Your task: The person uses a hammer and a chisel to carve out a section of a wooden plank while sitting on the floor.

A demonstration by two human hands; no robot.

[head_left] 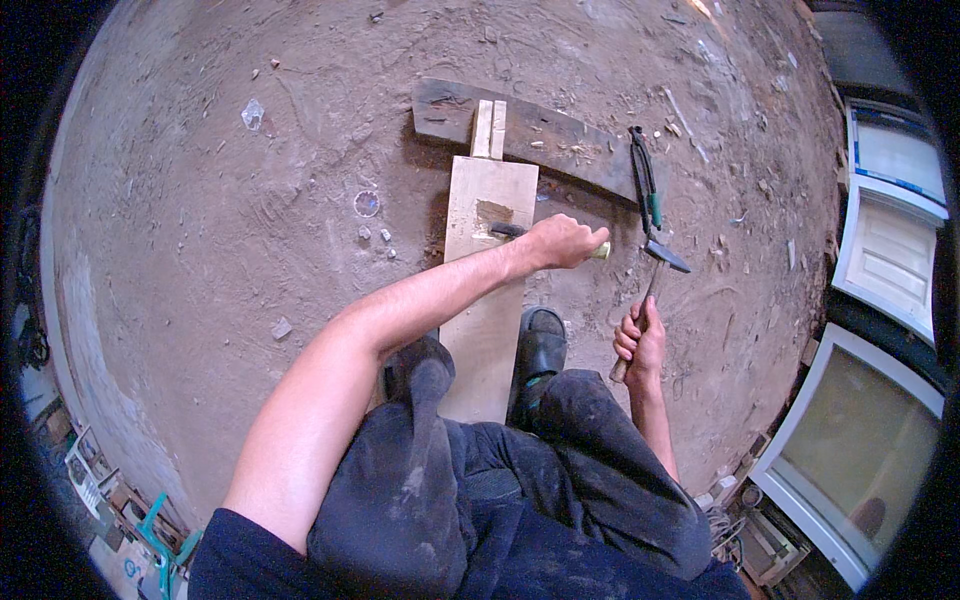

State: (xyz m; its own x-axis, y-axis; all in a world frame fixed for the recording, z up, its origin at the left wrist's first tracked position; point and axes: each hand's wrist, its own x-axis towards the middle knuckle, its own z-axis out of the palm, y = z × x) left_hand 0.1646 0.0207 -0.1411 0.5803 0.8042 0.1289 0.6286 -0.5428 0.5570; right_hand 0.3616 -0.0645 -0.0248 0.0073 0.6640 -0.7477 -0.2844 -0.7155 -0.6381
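My left hand (565,243) is closed around a chisel (508,230) with a dark blade and a pale yellow-green handle end. The chisel lies low across a light wooden plank (485,320), its tip by a shallow rough-cut recess (493,212). Off to the right, my right hand (645,340) grips the wooden handle of a hammer (667,257), head raised and apart from the chisel. The plank runs between my legs. Its narrow far end, like two strips (489,128), rests over a dark board.
The dark weathered board (570,145) lies crosswise on the dirt floor (250,220), with wood chips on it. A black tool with a green grip (653,205) lies by its right end. White-framed window panels (850,450) stand at right. A green frame (155,530) is at lower left.
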